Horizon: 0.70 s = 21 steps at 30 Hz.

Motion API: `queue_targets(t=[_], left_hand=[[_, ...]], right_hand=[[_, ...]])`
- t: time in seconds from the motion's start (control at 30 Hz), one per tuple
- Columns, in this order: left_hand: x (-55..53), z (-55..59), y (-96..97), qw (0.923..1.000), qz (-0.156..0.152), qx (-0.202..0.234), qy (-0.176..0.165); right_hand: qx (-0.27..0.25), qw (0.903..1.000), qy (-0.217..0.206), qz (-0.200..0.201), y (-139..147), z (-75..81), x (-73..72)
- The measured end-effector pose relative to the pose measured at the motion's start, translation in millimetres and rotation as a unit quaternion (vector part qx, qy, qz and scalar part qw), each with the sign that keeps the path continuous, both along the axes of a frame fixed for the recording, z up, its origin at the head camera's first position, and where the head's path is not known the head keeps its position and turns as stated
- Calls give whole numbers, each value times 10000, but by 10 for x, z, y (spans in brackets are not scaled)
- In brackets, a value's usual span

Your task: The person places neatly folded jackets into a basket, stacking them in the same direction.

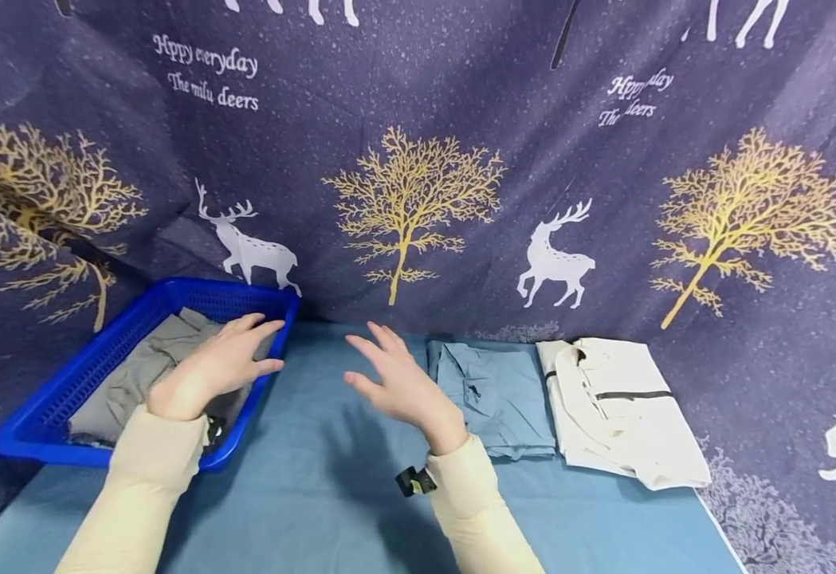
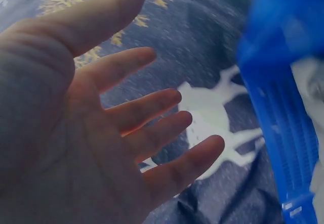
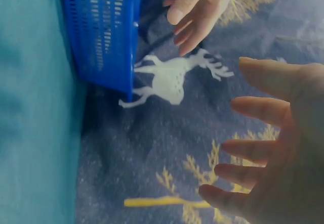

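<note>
Both hands hover in the air with palms turned inward and nothing between the fingers. My left hand is above the right side of a blue plastic basket, in which folded grey-green clothing lies. The left wrist view shows the left hand with its fingers spread, apart from the basket rim. Over the middle of the table, my right hand has its fingers extended, left of a folded blue garment. In the right wrist view the right hand is likewise unfolded, away from the basket.
A folded white garment with dark strips lies right of the blue one, near the table's right edge. Blue cloth covers the table. Behind it hangs a dark curtain printed with deer and golden trees.
</note>
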<state>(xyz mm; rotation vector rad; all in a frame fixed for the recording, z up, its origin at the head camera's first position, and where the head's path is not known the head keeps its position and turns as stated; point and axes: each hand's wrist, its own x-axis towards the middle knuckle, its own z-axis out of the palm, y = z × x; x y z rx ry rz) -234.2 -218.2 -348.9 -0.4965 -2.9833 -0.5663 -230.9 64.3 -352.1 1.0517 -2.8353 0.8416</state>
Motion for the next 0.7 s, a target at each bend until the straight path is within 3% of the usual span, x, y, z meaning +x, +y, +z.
queue_targets(t=[0.23,0.4,0.57,0.7], left_hand=[[64,-40,329,9984,-125,552,81],[37,-166,584,9968,-273,744,125],[-24,-349,845,9945,-440,896,-315],[-97,-476,982,9932,-382,974,-507]], right_hand=[[-590,9972,15,-459,307,-86,125],[-929,9927,237,-725,523,-192,177],[-1152,9864,505,-1059,801,-357,173],[-1253,9806,819,-1265,981,-427,123]])
